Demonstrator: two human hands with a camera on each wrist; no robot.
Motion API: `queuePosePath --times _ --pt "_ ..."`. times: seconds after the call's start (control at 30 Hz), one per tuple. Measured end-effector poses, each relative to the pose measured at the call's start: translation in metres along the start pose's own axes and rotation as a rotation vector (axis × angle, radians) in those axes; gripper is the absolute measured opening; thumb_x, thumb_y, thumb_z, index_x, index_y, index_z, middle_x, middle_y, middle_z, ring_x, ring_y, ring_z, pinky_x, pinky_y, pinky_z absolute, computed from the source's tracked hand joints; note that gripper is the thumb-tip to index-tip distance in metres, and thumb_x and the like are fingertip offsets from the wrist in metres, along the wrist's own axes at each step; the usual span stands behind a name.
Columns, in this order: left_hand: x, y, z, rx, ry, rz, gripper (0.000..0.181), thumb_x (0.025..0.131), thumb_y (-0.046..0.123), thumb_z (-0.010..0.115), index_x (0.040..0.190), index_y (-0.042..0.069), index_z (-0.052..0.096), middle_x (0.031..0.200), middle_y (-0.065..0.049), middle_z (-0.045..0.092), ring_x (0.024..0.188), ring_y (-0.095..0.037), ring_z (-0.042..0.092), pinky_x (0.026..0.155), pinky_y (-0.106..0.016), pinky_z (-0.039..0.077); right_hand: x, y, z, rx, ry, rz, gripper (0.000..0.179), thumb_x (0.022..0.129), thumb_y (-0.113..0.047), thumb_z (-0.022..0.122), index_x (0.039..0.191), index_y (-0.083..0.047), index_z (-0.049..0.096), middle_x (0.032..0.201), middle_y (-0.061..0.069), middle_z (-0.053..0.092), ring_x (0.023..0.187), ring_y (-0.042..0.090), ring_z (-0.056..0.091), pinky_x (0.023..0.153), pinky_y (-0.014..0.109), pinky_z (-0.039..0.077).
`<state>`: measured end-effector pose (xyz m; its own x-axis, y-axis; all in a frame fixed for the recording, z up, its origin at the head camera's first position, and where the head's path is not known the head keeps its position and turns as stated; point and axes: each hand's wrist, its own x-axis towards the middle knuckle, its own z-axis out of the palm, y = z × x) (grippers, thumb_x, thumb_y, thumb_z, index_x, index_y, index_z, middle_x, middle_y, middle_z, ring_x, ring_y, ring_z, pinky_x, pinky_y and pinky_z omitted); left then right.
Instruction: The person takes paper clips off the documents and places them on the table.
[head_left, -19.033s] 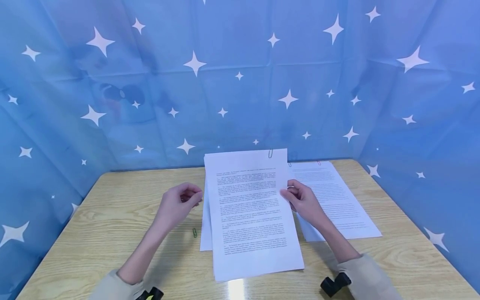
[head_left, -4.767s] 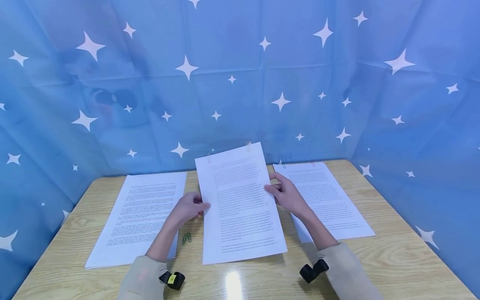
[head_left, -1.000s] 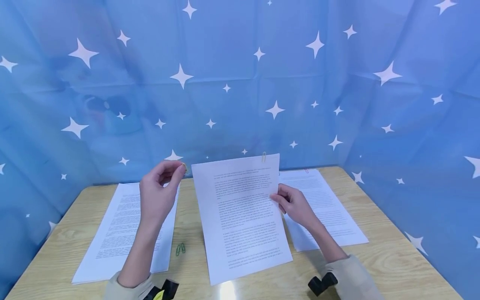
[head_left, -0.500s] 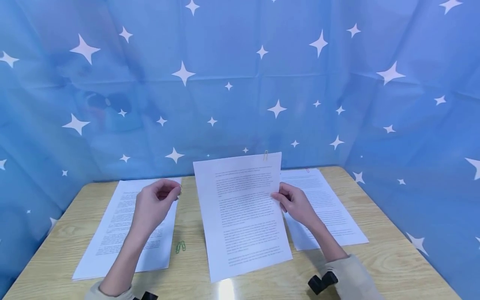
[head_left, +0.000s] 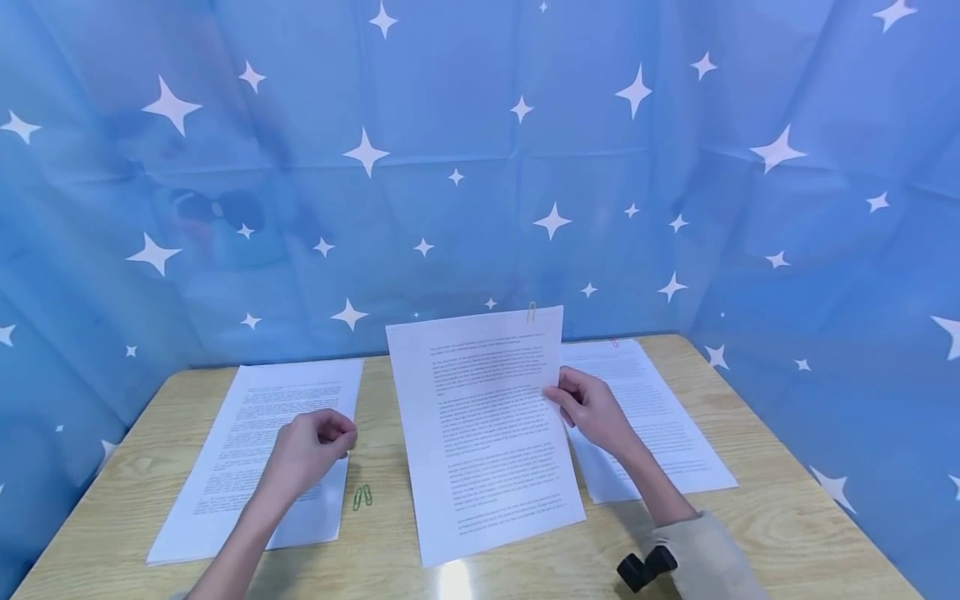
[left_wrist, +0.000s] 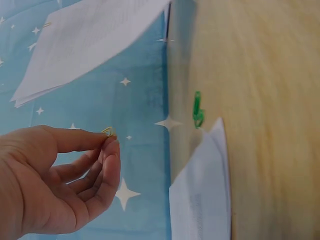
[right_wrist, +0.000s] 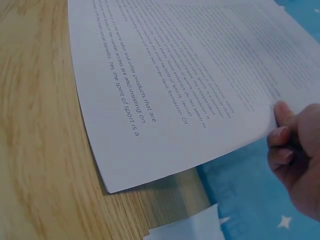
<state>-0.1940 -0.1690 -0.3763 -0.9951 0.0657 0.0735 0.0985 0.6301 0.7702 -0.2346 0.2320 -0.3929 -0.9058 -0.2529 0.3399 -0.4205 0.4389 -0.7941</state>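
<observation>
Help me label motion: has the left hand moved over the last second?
Yes, downward: in the head view, the left hand reached above the far edge of the table then; now it shows wholly below that edge.

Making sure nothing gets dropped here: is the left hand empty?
No, the left wrist view shows the left hand pinching a yellow paper clip at its fingertips.

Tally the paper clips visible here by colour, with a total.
Green: 2 (green clips on the table)
Yellow: 2 (pinched clip in the left hand, attached clip on the held papers)
Red: 1 (red clip on the far-right papers)
Total: 5
</observation>
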Motion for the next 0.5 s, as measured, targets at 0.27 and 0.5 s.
queuePosePath --times 0.27,0.5 --pt "-0.004 -0.01 0.01 0.05 -0.1 -0.076 0.003 0.088 0.003 0.067 0.089 0.002 0.07 0.068 -0.002 0.062 0.063 -0.016 0.059 0.056 -0.031 0.045 -0.001 0.0 0.001 -0.015 0.008 0.031 0.015 0.102 -0.007 0.06 0.088 -0.003 0.057 0.059 0.012 0.048 0.048 0.031 0.045 0.044 0.022 0.029" --pt "-0.007 -0.017 0.018 0.036 -0.16 -0.132 0.004 0.088 0.0 0.067 0.085 0.001 0.069 0.07 -0.005 0.063 0.062 -0.018 0.062 0.057 -0.03 0.046 -0.001 -0.004 0.005 -0.044 -0.006 0.039 0.021 0.102 -0.001 0.057 0.082 0.001 0.051 0.056 0.013 0.043 0.046 0.011 0.039 0.045 0.022 0.028"
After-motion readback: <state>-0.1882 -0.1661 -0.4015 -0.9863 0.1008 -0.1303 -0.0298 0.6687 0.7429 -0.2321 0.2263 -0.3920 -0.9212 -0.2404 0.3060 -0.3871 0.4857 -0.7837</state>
